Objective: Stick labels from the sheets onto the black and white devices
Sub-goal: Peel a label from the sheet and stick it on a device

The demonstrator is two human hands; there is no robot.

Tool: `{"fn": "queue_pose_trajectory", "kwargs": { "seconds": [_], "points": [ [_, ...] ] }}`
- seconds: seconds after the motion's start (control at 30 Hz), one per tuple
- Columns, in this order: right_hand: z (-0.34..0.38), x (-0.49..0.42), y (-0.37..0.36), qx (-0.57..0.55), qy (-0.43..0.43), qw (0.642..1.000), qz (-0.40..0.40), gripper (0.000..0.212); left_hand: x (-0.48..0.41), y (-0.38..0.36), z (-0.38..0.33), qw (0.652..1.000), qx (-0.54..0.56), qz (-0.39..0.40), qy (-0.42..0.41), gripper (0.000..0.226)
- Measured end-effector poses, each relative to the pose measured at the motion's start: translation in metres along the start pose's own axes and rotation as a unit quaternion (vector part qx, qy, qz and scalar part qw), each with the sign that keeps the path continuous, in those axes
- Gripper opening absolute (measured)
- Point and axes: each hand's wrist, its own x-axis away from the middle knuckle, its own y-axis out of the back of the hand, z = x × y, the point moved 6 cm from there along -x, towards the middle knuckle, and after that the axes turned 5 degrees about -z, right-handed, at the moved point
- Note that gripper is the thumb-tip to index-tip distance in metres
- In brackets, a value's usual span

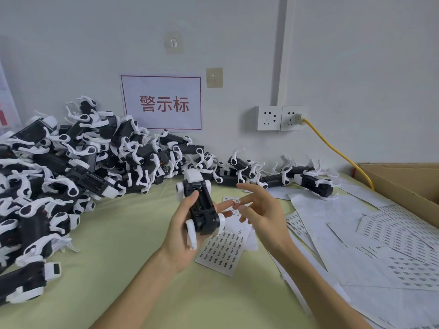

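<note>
Box: a brown cardboard box [403,184] sits at the right edge of the tabletop [118,245]; its inside is out of sight.
Writing: a red-framed wall sign [164,104] reads "警示标" in red.
Sheets: one label sheet [223,250] lies under the hands, and many more sheets [380,245] overlap on the right. Their rows of dark print are too small to read.
Held device: one black and white device [200,205] is gripped in the left hand [183,233], thumb over its black body and fingers curled beneath, lifted above the tabletop.
Right hand [263,214]: fingers are spread and loosely bent. One small label [236,200] sits at a fingertip, just beside the device.
Other devices: a heap [71,167] on the left is too tangled to count. A looser row [297,176] runs along the wall.
Wall: two sockets [280,118], one with a yellow cable [337,153] plugged in, and two hooks [174,42].
</note>
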Motion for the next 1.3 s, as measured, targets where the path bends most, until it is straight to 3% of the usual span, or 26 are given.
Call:
{"fn": "queue_pose_trajectory", "kwargs": {
  "seconds": [0.23, 0.5, 0.73, 0.93, 1.13, 1.3],
  "points": [
    [0.001, 0.002, -0.004, 0.056, 0.016, 0.998, -0.015, 0.022, 0.000, 0.000, -0.004, 0.998, 0.056, -0.002, -0.018, 0.043],
    [0.003, 0.000, 0.002, 0.082, 0.022, 0.995, -0.052, 0.013, 0.000, -0.004, -0.002, 1.000, 0.014, 0.018, -0.017, 0.042],
    [0.008, 0.003, 0.000, 0.123, 0.056, 0.990, -0.048, 0.019, 0.004, -0.005, -0.003, 0.992, -0.120, 0.009, -0.021, 0.050],
    [0.009, 0.003, -0.004, 0.133, 0.069, 0.988, -0.032, 0.027, -0.001, 0.000, -0.003, 0.993, -0.109, -0.019, -0.040, 0.059],
    [0.011, 0.004, -0.003, 0.145, 0.077, 0.985, -0.054, 0.024, -0.002, 0.001, -0.003, 0.991, -0.125, -0.026, -0.034, 0.046],
    [0.020, 0.008, 0.000, 0.088, 0.082, 0.988, -0.094, 0.017, 0.000, 0.000, -0.001, 0.991, -0.120, -0.053, -0.034, 0.042]
  ]
}}
